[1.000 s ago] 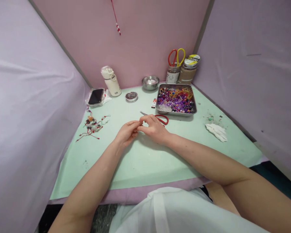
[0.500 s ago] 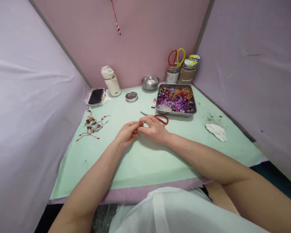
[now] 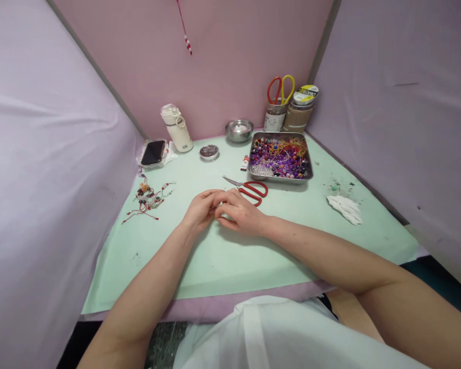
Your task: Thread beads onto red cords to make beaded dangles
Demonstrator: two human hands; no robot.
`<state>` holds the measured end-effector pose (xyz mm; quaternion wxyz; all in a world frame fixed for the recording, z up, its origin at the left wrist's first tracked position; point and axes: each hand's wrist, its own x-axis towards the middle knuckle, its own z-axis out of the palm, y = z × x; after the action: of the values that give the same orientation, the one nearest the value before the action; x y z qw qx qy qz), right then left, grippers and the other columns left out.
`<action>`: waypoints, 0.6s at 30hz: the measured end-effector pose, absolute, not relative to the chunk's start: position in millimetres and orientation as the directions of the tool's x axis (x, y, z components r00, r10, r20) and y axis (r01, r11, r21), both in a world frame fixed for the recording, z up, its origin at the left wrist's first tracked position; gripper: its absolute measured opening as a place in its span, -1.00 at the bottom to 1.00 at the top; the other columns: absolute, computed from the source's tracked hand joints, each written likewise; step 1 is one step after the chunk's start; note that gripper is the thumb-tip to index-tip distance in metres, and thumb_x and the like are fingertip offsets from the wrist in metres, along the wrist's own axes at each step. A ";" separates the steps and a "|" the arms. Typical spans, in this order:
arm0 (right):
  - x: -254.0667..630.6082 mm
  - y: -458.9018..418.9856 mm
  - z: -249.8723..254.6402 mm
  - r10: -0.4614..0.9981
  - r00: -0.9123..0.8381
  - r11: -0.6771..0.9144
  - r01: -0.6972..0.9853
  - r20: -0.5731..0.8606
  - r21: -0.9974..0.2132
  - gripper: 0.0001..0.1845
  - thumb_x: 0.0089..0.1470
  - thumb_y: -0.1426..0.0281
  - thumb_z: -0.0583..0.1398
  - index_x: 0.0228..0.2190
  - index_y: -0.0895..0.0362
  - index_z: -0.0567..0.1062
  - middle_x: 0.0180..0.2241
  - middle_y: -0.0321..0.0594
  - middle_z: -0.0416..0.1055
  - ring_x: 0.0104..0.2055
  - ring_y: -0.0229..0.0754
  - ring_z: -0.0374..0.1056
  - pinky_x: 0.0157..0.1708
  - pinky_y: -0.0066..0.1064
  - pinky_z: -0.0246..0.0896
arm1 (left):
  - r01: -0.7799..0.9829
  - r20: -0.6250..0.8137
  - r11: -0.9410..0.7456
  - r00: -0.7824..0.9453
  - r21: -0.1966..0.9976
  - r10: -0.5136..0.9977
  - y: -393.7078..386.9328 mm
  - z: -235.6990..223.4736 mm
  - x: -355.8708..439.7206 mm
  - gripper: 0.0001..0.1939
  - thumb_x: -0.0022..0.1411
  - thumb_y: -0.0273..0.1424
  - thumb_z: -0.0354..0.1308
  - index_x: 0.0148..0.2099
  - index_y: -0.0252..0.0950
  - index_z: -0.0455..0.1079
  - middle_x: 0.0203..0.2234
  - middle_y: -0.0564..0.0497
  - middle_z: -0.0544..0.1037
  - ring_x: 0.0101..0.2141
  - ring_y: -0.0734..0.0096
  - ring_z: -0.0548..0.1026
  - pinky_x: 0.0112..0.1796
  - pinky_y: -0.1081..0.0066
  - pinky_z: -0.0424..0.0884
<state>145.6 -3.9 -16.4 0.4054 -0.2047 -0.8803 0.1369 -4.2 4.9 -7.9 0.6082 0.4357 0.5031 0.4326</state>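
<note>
My left hand (image 3: 202, 209) and my right hand (image 3: 241, 211) meet above the middle of the pale green tabletop (image 3: 230, 271). Both have curled, closed fingers, and the right fingers overlap the left fingertips. Whatever is pinched between them is hidden or too small to make out. Just beyond my right hand lies a pair of red-handled scissors (image 3: 255, 187), blades pointing left. Off to the left rests a small heap of beaded strings (image 3: 148, 197) in red, black, white and orange.
At the back right stands a metal tray (image 3: 280, 180) of beads and cord. Behind are a jar with scissors (image 3: 274, 120), a spool (image 3: 306, 95), a steel bowl (image 3: 238, 132), a round container (image 3: 209, 152), a bottle (image 3: 179, 133) and a phone (image 3: 153, 152). White gloves (image 3: 344, 209) lie right.
My right hand has shifted slightly down and left, its fingers now further over the left fingertips. More of the scissors' red handles shows. The view has moved a little.
</note>
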 end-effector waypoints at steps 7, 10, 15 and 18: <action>144.2 -10.5 -16.1 0.604 -0.484 0.778 0.185 0.634 -0.601 -0.93 0.08 0.40 0.13 -0.44 0.08 0.38 -0.19 -0.17 0.28 -0.11 -0.14 0.19 -0.07 -0.20 0.12 | -0.116 -0.206 0.208 0.033 0.971 0.978 6.7 -10.3 -4.3 -0.75 -0.11 -0.31 0.29 -0.34 -0.33 0.48 -0.50 -0.01 0.50 -0.51 0.49 0.39 -0.52 0.47 0.27; 143.8 -6.3 -19.8 0.774 -0.342 0.612 0.191 0.532 -0.768 -0.92 0.07 0.41 0.13 -0.46 0.11 0.38 -0.20 -0.19 0.24 -0.11 -0.16 0.21 -0.09 -0.25 0.13 | -0.062 -0.157 0.154 -0.046 0.986 0.986 7.8 -9.0 -4.2 -0.77 -0.10 -0.28 0.30 -0.36 -0.30 0.48 -0.47 0.04 0.51 -0.53 0.57 0.33 -0.51 0.50 0.22; 143.8 2.8 -24.7 0.917 -0.205 0.381 0.184 0.343 -0.906 -0.90 0.01 0.42 0.15 -0.52 0.12 0.38 -0.31 -0.25 0.22 -0.17 -0.20 0.23 -0.17 -0.33 0.12 | 0.080 -0.038 0.047 -0.118 0.996 0.992 7.3 -6.7 -3.1 -0.78 -0.06 -0.26 0.27 -0.36 -0.29 0.50 -0.44 0.02 0.53 -0.48 0.53 0.33 -0.47 0.50 0.21; 143.5 4.3 -24.9 0.935 -0.184 0.333 0.170 0.302 -0.928 -0.89 -0.02 0.42 0.16 -0.55 0.13 0.37 -0.32 -0.27 0.23 -0.18 -0.21 0.22 -0.18 -0.34 0.10 | 0.112 0.006 0.009 -0.135 0.994 0.991 6.5 -7.5 -2.5 -0.79 -0.05 -0.27 0.26 -0.36 -0.28 0.51 -0.42 0.01 0.55 -0.41 0.48 0.37 -0.44 0.49 0.22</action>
<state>143.5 4.3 -24.9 0.4818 -0.4193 -0.6590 0.3972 -2.5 6.5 -7.5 0.4364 0.4920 0.5603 0.5035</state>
